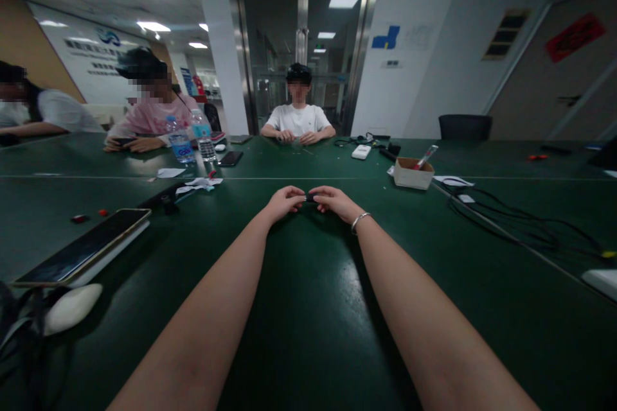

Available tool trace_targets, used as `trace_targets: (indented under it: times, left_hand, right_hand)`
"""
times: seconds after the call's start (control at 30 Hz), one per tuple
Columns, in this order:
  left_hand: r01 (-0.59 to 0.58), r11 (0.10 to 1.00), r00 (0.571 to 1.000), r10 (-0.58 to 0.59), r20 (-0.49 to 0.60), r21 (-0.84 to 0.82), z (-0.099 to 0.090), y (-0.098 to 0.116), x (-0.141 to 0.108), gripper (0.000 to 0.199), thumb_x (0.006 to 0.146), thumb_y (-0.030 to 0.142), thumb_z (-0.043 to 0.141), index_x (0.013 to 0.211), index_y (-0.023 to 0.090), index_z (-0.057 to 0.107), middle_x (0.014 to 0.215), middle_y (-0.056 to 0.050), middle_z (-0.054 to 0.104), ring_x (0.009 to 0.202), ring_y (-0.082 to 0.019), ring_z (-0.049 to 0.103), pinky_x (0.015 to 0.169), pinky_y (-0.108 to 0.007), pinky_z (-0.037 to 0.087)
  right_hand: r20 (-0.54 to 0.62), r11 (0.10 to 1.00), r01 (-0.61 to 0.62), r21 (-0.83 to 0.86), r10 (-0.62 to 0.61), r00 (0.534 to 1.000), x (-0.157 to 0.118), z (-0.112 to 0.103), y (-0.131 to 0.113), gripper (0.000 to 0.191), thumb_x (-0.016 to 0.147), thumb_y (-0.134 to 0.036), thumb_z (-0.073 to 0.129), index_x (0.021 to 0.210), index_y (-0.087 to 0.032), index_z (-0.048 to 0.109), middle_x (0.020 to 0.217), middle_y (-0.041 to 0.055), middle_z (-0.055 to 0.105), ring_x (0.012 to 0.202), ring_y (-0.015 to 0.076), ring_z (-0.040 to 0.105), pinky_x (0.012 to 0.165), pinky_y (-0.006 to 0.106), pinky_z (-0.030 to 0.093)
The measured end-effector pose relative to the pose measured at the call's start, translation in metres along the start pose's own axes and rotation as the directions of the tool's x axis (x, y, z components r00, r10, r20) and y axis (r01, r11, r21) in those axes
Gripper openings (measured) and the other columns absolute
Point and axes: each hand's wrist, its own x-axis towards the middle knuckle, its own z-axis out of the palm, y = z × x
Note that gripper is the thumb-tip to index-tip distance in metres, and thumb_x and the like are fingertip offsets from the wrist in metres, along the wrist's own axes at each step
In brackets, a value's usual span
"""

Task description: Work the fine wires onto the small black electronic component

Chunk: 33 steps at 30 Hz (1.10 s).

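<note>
Both hands meet over the green table (pixel 299 308), arms stretched forward. Between their fingertips is a small black object (pixel 310 197), too small in view to tell its kind. My left hand (pixel 285 204) pinches its left end, where a light bit shows. On the other side my right hand (pixel 336 202), with a silver bangle (pixel 359 223) at the wrist, pinches the right end. The fingers of both hands are curled and partly hide the object.
At left lie a phone (pixel 91 247) on a white box, a white mouse (pixel 72 308) and crumpled paper (pixel 200 185). Two water bottles (pixel 180 141) stand behind. At right are a small box (pixel 413 174) with a pen and black cables (pixel 511 218). Several people sit around.
</note>
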Motion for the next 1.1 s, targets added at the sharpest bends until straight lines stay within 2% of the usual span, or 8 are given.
trace_targets:
  times: [0.13, 0.27, 0.37, 0.53, 0.73, 0.87, 0.97, 1.1]
  left_hand:
    - [-0.004, 1.0, 1.0, 0.004, -0.003, -0.012, 0.001, 0.004, -0.003, 0.021, 0.072, 0.023, 0.069, 0.089, 0.014, 0.061, 0.077, -0.003, 0.062, 0.063, -0.01, 0.058, 0.057, -0.021, 0.046]
    - [0.028, 0.998, 1.0, -0.028, -0.006, -0.063, 0.002, 0.006, -0.003, 0.024, 0.079, 0.036, 0.063, 0.09, 0.015, 0.057, 0.062, 0.0, 0.058, 0.053, -0.009, 0.055, 0.054, -0.021, 0.045]
    - [0.008, 0.997, 1.0, -0.007, 0.013, -0.076, 0.001, 0.006, -0.003, 0.028, 0.078, 0.037, 0.065, 0.095, 0.018, 0.053, 0.065, 0.001, 0.06, 0.057, -0.01, 0.059, 0.055, -0.021, 0.044]
    - [-0.026, 0.999, 0.998, 0.028, 0.062, -0.041, -0.001, 0.0, -0.002, 0.024, 0.074, 0.028, 0.07, 0.088, 0.013, 0.055, 0.069, -0.003, 0.064, 0.063, -0.011, 0.061, 0.061, -0.023, 0.046]
    - [-0.002, 0.998, 0.999, 0.006, -0.048, 0.069, 0.001, -0.007, 0.007, 0.03, 0.085, 0.04, 0.055, 0.072, 0.013, 0.055, 0.057, -0.002, 0.058, 0.048, -0.01, 0.053, 0.052, -0.024, 0.045]
    - [0.009, 1.0, 0.985, -0.005, -0.171, 0.019, 0.0, -0.007, 0.008, 0.033, 0.083, 0.046, 0.054, 0.073, 0.014, 0.056, 0.059, -0.001, 0.056, 0.048, -0.009, 0.052, 0.05, -0.023, 0.045]
    - [0.016, 1.0, 0.993, -0.017, -0.118, -0.008, -0.001, -0.007, 0.007, 0.033, 0.083, 0.045, 0.055, 0.074, 0.014, 0.056, 0.059, -0.001, 0.056, 0.049, -0.009, 0.052, 0.049, -0.021, 0.045]
    - [-0.016, 0.999, 0.999, 0.018, -0.045, 0.042, 0.002, -0.007, 0.006, 0.031, 0.083, 0.044, 0.056, 0.073, 0.014, 0.056, 0.057, -0.001, 0.058, 0.049, -0.009, 0.054, 0.05, -0.02, 0.044]
  right_hand:
    - [-0.003, 1.0, 0.004, 0.004, -0.004, 1.0, 0.001, -0.001, 0.001, 0.019, 0.079, -0.009, 0.062, 0.097, -0.015, 0.066, 0.072, -0.0001, 0.063, 0.052, 0.0048, 0.055, 0.05, 0.015, 0.048]
    - [-0.01, 1.0, 0.005, 0.023, -0.005, 1.0, 0.003, -0.001, 0.003, 0.018, 0.08, -0.01, 0.062, 0.097, -0.015, 0.066, 0.072, 0.0006, 0.064, 0.051, 0.005, 0.055, 0.048, 0.014, 0.049]
    - [-0.031, 0.999, -0.004, 0.046, 0.006, 0.999, 0.005, -0.001, 0.005, 0.016, 0.081, -0.011, 0.061, 0.096, -0.014, 0.066, 0.074, 0.0019, 0.065, 0.05, 0.0053, 0.056, 0.047, 0.014, 0.049]
    - [-0.044, 0.998, -0.02, 0.064, 0.023, 0.999, 0.006, -0.001, 0.006, 0.015, 0.082, -0.011, 0.061, 0.095, -0.014, 0.066, 0.075, 0.0028, 0.066, 0.05, 0.0058, 0.056, 0.048, 0.016, 0.049]
    - [-0.039, 0.996, -0.026, 0.081, 0.029, 0.999, 0.006, -0.001, 0.006, 0.014, 0.083, -0.009, 0.06, 0.096, -0.013, 0.064, 0.075, 0.0039, 0.068, 0.049, 0.0061, 0.057, 0.048, 0.016, 0.05]
    - [-0.094, 0.99, -0.01, 0.143, 0.024, 0.995, 0.007, -0.002, 0.008, 0.009, 0.086, -0.013, 0.058, 0.095, -0.012, 0.06, 0.072, 0.0052, 0.068, 0.049, 0.0073, 0.058, 0.046, 0.016, 0.049]
    - [-0.086, 0.993, -0.008, 0.114, 0.018, 0.996, 0.006, 0.0, 0.007, 0.011, 0.085, -0.013, 0.059, 0.096, -0.014, 0.06, 0.072, 0.0039, 0.068, 0.05, 0.0071, 0.058, 0.046, 0.016, 0.049]
    - [-0.032, 1.0, 0.02, 0.002, -0.02, 0.999, 0.004, 0.002, 0.004, 0.018, 0.08, -0.012, 0.064, 0.098, -0.015, 0.063, 0.067, -0.0008, 0.064, 0.05, 0.0059, 0.056, 0.046, 0.014, 0.047]
